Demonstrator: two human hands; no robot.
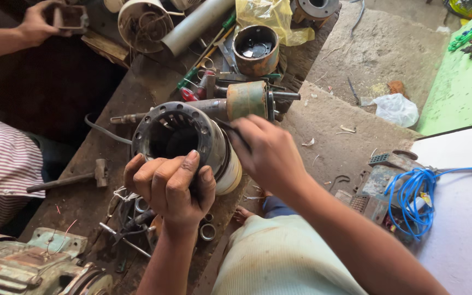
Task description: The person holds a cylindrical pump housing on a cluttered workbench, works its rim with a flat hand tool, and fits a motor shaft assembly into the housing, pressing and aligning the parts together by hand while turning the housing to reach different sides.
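Observation:
A round dark metal motor stator housing (177,134) with slotted inner walls lies on its side on the workbench, its open end towards me. My left hand (169,188) grips its near rim from below. My right hand (266,153) rests against its right side, pinching a thin dark tool (230,129) whose tip touches the housing's edge. A cream band wraps the housing's far end (230,175).
A rotor with a rusty green core (245,100) lies behind the housing. A hammer (75,178), screwdrivers (203,60), a rusty can (255,49) and rings litter the dark bench (83,202). Another person in a striped shirt (1,169) holds a small box at top left. Blue wire (411,196) lies right.

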